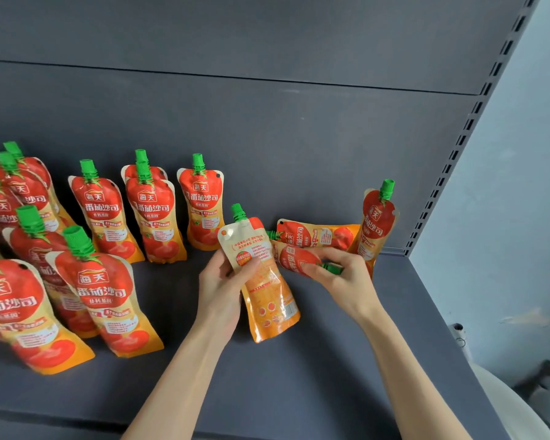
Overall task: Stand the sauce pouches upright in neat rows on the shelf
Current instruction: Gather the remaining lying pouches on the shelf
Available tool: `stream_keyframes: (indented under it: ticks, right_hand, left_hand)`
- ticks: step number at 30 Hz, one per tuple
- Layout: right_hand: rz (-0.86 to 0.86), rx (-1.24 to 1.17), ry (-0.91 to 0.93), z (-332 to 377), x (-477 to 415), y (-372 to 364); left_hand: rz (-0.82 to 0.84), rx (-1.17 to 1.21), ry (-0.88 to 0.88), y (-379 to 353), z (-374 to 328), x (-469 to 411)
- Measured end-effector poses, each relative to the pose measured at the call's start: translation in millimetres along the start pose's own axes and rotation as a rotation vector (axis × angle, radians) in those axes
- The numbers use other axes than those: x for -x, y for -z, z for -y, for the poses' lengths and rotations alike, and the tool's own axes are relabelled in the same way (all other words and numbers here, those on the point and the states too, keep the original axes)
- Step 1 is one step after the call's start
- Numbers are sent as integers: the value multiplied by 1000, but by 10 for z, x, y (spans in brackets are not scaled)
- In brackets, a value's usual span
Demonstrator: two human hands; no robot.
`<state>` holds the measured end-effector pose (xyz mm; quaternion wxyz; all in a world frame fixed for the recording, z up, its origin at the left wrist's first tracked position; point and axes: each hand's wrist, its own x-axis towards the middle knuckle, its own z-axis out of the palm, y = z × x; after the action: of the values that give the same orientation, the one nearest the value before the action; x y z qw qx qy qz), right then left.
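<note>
The left hand (218,290) grips a back-facing pouch (267,290) near the middle of the shelf (299,392). The thumb lies across the pale printed panel and the fingers curl behind. The pouch tilts, cap toward the back edge. Whether its base touches the shelf cannot be told.

Just beside it, the right hand (346,277) pinches a lying pouch (299,260) at its green cap, fingers curled round the neck. A second lying pouch (318,235) rests flat behind it. A leaning pouch (377,223) stands toward the back right corner.

The standing pouches (105,296) fill the left part of the shelf in loose rows.

Each pouch is glossy film, red and orange, waisted in the middle and flaring to a wide gusseted base. A ribbed green screw cap sits on a stiff spout. The body looks soft and likely gives under the fingers, and the film is probably slippery. The weight probably sits low once a pouch is upright.

The spout and neck seem the firmest place to hold for lifting. A light squeeze at the waist should serve for turning the label forward. The base probably needs spreading flat, or the pouch may tip.

The shelf is smooth, dark grey painted metal.
</note>
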<state>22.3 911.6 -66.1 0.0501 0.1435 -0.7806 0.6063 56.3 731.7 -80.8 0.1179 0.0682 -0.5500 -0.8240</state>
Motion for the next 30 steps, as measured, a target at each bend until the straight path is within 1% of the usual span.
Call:
stream_keyframes:
  ticks: [3, 5, 7, 15, 20, 22, 25, 27, 30]
  right_hand:
    - [-154, -84, 72, 175, -105, 43]
    - [-178, -156, 113, 294, -176, 44]
    - [-200, -174, 141, 383, -257, 26]
    - [-253, 47, 176, 459, -486, -244]
    - [-201, 37, 124, 445, -507, -282]
    - [-149, -39, 100, 450, -491, -284]
    - [-98, -153, 81, 507, -476, -270]
    - [-76, -214, 39, 540, -501, -245]
    - [-46, -267, -26, 563, -538, -214]
  left_hand:
    - [13, 3, -52, -5, -103, -41]
    - [12, -38, -97, -7, -168, -87]
    - [7, -70, -147, -1, -217, -147]
    - [-44, -192, -263, 30, -275, -342]
    - [-14, -288, -379, 45, -289, -329]
    - [8, -298, -404, 7, -328, -311]
    - [92, -306, -407, -78, -460, -301]
    - [168, -296, -405, -125, -566, -313]
    - [227, -279, -383, -161, -688, -357]
